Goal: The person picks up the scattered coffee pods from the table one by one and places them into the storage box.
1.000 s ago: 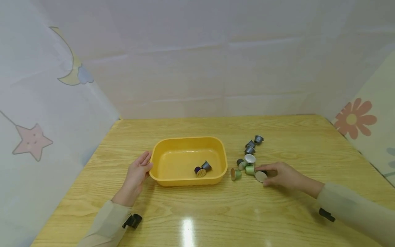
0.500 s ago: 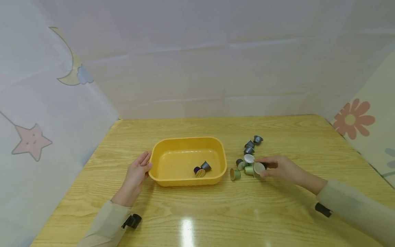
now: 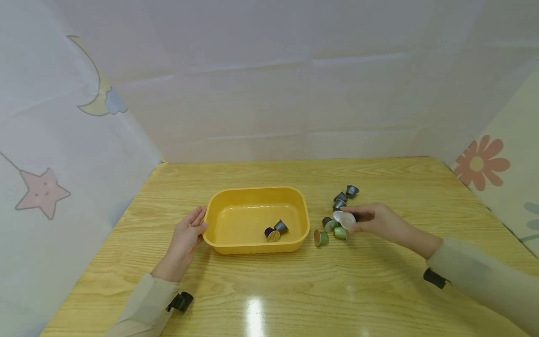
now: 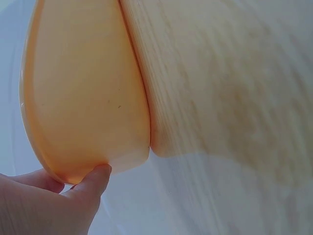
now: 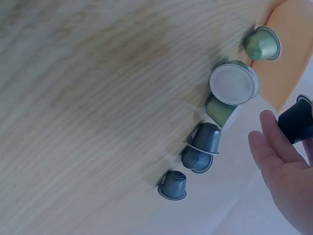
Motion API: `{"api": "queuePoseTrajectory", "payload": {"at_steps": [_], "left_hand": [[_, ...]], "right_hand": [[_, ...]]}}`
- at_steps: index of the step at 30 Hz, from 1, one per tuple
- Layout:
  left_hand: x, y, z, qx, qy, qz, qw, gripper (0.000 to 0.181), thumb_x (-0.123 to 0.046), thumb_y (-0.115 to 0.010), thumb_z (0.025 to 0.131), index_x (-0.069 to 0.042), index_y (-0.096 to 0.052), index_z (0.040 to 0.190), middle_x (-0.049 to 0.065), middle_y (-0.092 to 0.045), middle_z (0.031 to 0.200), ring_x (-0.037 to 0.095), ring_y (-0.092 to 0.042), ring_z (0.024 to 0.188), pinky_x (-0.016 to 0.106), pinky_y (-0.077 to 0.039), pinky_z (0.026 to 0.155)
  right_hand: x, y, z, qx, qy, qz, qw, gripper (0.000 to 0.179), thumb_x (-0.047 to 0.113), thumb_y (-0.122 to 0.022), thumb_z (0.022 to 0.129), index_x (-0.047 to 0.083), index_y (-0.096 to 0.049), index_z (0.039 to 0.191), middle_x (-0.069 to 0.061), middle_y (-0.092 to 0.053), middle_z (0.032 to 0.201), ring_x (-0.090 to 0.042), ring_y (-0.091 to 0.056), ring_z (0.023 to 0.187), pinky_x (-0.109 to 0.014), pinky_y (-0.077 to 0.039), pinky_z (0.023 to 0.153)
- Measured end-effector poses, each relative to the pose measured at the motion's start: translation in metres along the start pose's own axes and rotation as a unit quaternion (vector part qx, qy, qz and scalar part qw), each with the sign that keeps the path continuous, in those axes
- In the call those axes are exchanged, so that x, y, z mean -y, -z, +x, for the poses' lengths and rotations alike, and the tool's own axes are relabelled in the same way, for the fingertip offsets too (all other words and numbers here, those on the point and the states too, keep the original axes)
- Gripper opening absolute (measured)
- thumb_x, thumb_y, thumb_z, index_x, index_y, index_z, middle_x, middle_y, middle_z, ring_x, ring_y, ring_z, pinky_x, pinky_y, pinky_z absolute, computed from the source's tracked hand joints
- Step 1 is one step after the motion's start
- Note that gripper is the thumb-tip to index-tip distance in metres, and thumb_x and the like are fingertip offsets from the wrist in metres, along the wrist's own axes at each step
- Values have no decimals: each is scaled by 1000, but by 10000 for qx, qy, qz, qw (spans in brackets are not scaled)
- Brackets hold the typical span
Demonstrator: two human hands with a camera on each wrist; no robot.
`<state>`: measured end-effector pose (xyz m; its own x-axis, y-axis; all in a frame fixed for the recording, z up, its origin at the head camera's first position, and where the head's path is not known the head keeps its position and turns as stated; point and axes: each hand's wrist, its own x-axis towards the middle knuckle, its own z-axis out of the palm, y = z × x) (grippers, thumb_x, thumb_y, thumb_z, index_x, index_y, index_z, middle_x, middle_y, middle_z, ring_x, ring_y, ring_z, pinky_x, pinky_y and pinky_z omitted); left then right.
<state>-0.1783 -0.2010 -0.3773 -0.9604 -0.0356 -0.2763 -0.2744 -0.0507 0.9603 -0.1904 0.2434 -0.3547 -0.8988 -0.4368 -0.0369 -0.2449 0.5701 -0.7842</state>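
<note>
Dark capsule with a silver foil lid (image 3: 347,219), small and cup-shaped, is pinched in the fingertips of the right hand (image 3: 376,221) and held off the wood, above the pile of loose capsules. In the right wrist view the same dark capsule (image 5: 296,119) sits between the fingers, foil rim at the top edge; the exact grip is partly cut off by the frame, probably thumb against forefinger.

Below the hand on the light wooden table (image 3: 379,290): a green capsule on its side (image 3: 321,238) nearest the tub, a second green capsule (image 3: 340,232) just beside it, another capsule with its foil lid up (image 3: 329,224), and three grey capsules (image 3: 346,196) in a short row toward the far edge. All lie close together, some touching.

Yellow rectangular plastic tub (image 3: 257,220) stands left of the pile, near it but apart. Inside, at the near right corner, lie a purple capsule (image 3: 270,232) and a grey capsule (image 3: 281,227), touching.

Left hand (image 3: 184,243) rests on the table with fingers fairly straight against the tub's left wall; the left wrist view shows a fingertip (image 4: 98,177) touching the tub's rounded corner (image 4: 83,112), nothing gripped.

Pale sheets with a moon, star and flower print surround the table.
</note>
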Motion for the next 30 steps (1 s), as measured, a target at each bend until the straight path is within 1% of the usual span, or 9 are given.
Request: {"api": "queuePoseTrajectory", "payload": {"at_steps": [3,8,11,13,18,19,22,25,30], "left_hand": [[0,0,0,22,-20,2,10000,62,2,-39,107,-3,-9,161,11,-15,167,27,-15,153,44,-25,122],[1,1,-1,71,-55,78,9999,62,2,-38,106,-2,-8,161,11,-14,167,28,-15,154,44,-26,121],[1,1,-2,77,-70,77,9999,62,3,-38,106,-2,-7,161,11,-14,167,28,-15,154,44,-26,121],[1,1,-1,69,-68,61,9999,62,3,-37,106,-2,-7,161,11,-14,167,28,-15,154,44,-26,121],[1,0,-1,20,-42,2,10000,62,3,-38,106,-2,-8,161,11,-14,167,27,-16,153,44,-26,121],[1,0,-1,15,-38,-13,10000,62,3,-38,106,-2,-8,161,11,-14,167,27,-16,153,44,-26,122],[0,0,-2,25,-50,-27,10000,62,3,-37,106,-2,-8,161,11,-14,167,27,-16,153,44,-25,122],[-1,0,-2,52,-72,-19,10000,62,4,-37,106,-2,-7,161,11,-14,167,27,-16,153,44,-25,121],[-1,-1,-2,34,-57,3,10000,62,3,-37,106,-1,-8,161,11,-15,167,27,-17,153,44,-27,121]], "right_hand": [[5,1,2,56,-23,99,9999,55,15,-74,92,-10,-55,138,-29,-61,132,-4,-64,101,-23,-58,77],[10,3,6,75,60,181,9998,56,13,-73,92,-11,-52,139,-29,-62,131,4,-63,97,-23,-58,78],[14,3,9,93,69,206,9997,57,14,-73,93,-10,-52,140,-29,-62,130,4,-62,98,-23,-58,80],[16,3,10,109,43,223,9997,57,14,-73,93,-10,-52,141,-28,-62,131,-1,-63,101,-25,-58,81],[21,2,15,154,-17,196,9997,57,18,-71,95,-8,-51,142,-25,-62,131,-24,-63,113,-25,-57,85],[22,1,16,163,-18,191,9997,57,18,-71,95,-7,-51,142,-25,-62,131,-26,-63,114,-24,-56,85],[26,0,19,204,-70,216,9995,57,20,-70,96,-6,-51,143,-24,-62,132,-30,-62,116,-27,-56,87],[31,-2,22,220,-134,204,9995,57,21,-71,96,-5,-51,143,-23,-62,132,-30,-62,115,-30,-56,89],[37,-5,27,232,-84,183,9995,58,20,-70,96,-8,-51,143,-23,-63,131,-30,-63,115,-29,-56,88]]}}
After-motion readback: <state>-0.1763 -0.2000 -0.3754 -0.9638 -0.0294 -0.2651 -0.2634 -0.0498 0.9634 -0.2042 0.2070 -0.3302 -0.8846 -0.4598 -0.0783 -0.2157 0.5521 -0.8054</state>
